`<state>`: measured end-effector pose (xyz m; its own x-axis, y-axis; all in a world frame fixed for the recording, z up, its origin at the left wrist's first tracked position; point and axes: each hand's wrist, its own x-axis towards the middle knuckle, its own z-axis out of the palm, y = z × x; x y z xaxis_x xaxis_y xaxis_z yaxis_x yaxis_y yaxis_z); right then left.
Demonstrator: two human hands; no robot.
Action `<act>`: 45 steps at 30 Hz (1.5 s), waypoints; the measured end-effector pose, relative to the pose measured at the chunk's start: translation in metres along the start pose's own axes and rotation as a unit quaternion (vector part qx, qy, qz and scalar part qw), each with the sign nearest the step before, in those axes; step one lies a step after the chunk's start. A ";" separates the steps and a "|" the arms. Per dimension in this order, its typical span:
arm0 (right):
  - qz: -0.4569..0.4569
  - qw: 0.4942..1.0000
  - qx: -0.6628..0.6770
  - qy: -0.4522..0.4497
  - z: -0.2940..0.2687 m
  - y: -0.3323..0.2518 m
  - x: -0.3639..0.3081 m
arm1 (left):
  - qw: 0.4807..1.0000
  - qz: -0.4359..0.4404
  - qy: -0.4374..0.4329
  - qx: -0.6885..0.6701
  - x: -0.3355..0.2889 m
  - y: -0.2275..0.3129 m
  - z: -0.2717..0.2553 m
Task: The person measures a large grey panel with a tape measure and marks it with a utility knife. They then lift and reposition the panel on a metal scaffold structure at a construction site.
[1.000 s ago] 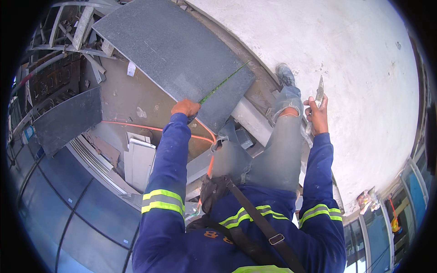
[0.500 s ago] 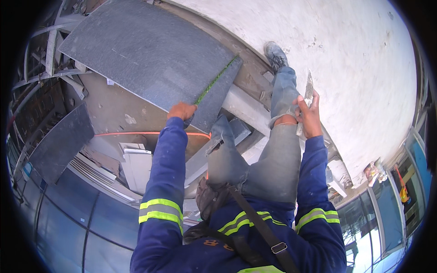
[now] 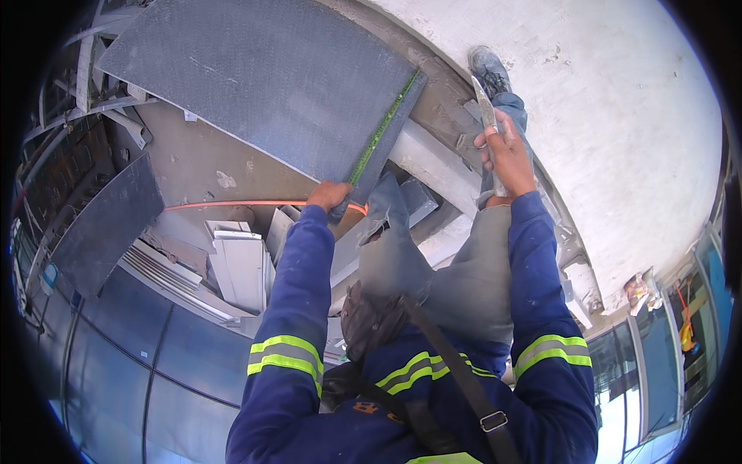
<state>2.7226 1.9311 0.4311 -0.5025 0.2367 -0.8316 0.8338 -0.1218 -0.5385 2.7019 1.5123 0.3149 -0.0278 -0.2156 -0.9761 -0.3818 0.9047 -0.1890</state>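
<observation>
My left hand (image 3: 329, 196) is closed round the dark case of a tape measure (image 3: 338, 210) at the near edge of a large dark grey board (image 3: 255, 85). Its green blade (image 3: 380, 130) runs out across the board, close to and roughly along the right-hand end. My fingers hide most of the case. In my right hand (image 3: 512, 161), a narrow pale knife (image 3: 485, 104) points away from me, its pointed blade standing clear of the fingers. That hand is over my right leg, to the right of the board and apart from it.
An orange hose or cord (image 3: 247, 203) crosses the floor behind my left hand. White offcuts (image 3: 236, 263) and a smaller dark panel (image 3: 108, 224) lie at the left. A pale beam (image 3: 434, 166) lies beside my legs. To the right spreads a whitish slab (image 3: 618, 139); glazed panels (image 3: 185, 363) stand lower left.
My right hand has moved up and forward with the knife, which now tilts to the left. The left hand, still on the tape measure, appears slightly farther right as the view shifts.
</observation>
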 end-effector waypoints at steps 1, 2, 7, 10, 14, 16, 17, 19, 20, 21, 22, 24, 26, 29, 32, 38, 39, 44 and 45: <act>-0.001 0.999 -0.033 -0.021 0.011 0.011 0.008 | 1.000 -0.003 -0.007 0.005 0.001 -0.003 0.001; -0.019 0.993 -0.108 -0.045 0.022 0.025 0.018 | 0.999 0.019 -0.014 0.028 0.004 -0.010 0.002; -0.081 0.911 -0.383 -0.132 0.088 0.117 0.055 | 0.990 0.089 -0.009 0.107 0.023 -0.043 0.004; -0.036 0.886 -0.432 -0.167 0.124 0.135 0.064 | 0.967 0.152 -0.017 0.205 0.038 -0.058 0.004; -0.076 0.917 -0.365 -0.139 0.147 0.165 0.074 | 0.963 0.144 -0.030 0.227 0.027 -0.038 -0.002; -0.074 0.917 -0.363 -0.146 0.155 0.165 0.073 | 0.977 0.103 -0.043 0.183 0.018 -0.028 -0.004; -0.078 0.915 -0.364 -0.152 0.159 0.160 0.072 | 0.973 0.111 -0.043 0.196 0.023 -0.036 -0.003; -0.074 0.908 -0.374 -0.173 0.167 0.153 0.071 | 0.965 0.128 -0.042 0.224 0.037 -0.053 0.000; -0.066 0.906 -0.378 -0.179 0.167 0.154 0.071 | 0.969 0.124 -0.044 0.209 0.035 -0.048 0.000; -0.070 0.906 -0.374 -0.183 0.167 0.161 0.072 | 0.972 0.120 -0.046 0.196 0.028 -0.040 -0.002; -0.074 0.907 -0.370 -0.186 0.167 0.167 0.072 | 0.975 0.116 -0.047 0.183 0.022 -0.031 -0.004; -0.084 0.902 -0.372 -0.203 0.172 0.162 0.067 | 0.979 0.109 -0.053 0.165 0.028 -0.039 -0.003; -0.085 0.894 -0.382 -0.217 0.179 0.157 0.060 | 0.977 0.122 -0.058 0.167 0.032 -0.044 -0.005; -0.085 0.885 -0.398 -0.225 0.184 0.151 0.055 | 0.976 0.127 -0.068 0.164 0.031 -0.044 -0.008; -0.085 0.888 -0.396 -0.218 0.185 0.153 0.053 | 0.986 0.076 -0.075 0.126 0.024 -0.036 -0.009; -0.104 0.884 -0.395 -0.228 0.189 0.157 0.052 | 0.983 0.099 -0.066 0.136 0.022 -0.039 -0.011; -0.116 0.882 -0.395 -0.231 0.191 0.158 0.050 | 0.985 0.087 -0.067 0.136 0.023 -0.037 -0.010; -0.147 0.869 -0.399 -0.253 0.197 0.157 0.027 | 0.994 0.047 -0.066 0.067 0.024 -0.041 -0.007; -0.148 0.868 -0.395 -0.262 0.199 0.155 0.021 | 0.995 0.043 -0.068 0.059 0.023 -0.041 -0.008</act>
<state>2.7955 1.7257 0.3028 -0.5835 -0.3505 -0.7326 0.4438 0.6178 -0.6491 2.7099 1.4672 0.3010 0.0729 -0.0904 -0.9932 -0.2725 0.9562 -0.1070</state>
